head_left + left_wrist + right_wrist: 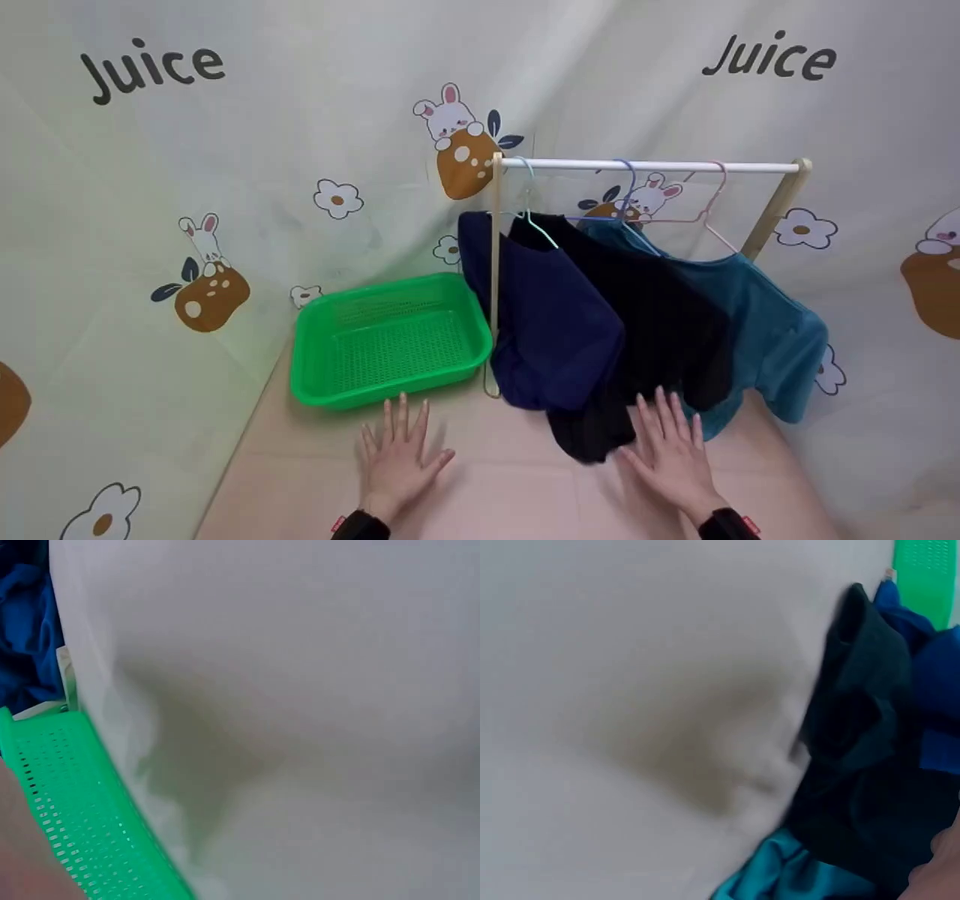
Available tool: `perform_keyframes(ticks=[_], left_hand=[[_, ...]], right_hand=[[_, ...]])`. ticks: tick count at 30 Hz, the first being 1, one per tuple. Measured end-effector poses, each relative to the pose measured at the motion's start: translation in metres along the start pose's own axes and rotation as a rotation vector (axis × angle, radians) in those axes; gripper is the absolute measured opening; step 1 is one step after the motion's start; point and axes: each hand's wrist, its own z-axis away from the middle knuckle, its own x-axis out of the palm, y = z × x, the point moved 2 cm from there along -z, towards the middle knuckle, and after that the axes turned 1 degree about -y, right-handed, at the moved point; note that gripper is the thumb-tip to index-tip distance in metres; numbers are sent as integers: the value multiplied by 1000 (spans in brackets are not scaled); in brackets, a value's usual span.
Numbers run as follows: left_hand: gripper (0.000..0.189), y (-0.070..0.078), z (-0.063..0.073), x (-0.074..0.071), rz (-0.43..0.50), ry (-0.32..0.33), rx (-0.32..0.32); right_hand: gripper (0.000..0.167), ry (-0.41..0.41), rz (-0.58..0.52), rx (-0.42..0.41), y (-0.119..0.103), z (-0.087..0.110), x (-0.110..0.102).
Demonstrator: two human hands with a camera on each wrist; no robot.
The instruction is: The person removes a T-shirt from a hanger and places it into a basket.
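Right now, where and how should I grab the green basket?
Probably grip the basket at its near rim, coming from the front: that raised edge faces your left hand, while the rack and navy shirt crowd the right end.

1 L hand [399,466], 1 R hand [673,461], 2 wrist straps [726,525]. 1 basket [390,352], 1 rack [667,166], 3 hangers [706,216] & 3 garments [555,322] (1 per hanger, AFAICT). Backdrop [300,112] prints: 2 "Juice" words [154,69], 4 bunnies [448,120], 5 fruits [465,169], 6 flowers [337,199], incl. those partly hidden or cut off.
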Motion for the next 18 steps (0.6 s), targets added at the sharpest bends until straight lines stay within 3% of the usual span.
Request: perform_keyframes(ticks=[4,11,18], left_hand=[[94,3,-5,-10,5,9,12],[97,15,-15,-48,86,13,73],[104,22,-29,-76,55,-4,83]], right_hand=[[86,40,-16,-41,-3,-10,-9],[85,138,-90,-99,-13,-44,-45],[85,172,-126,-161,-24,-80,-81]])
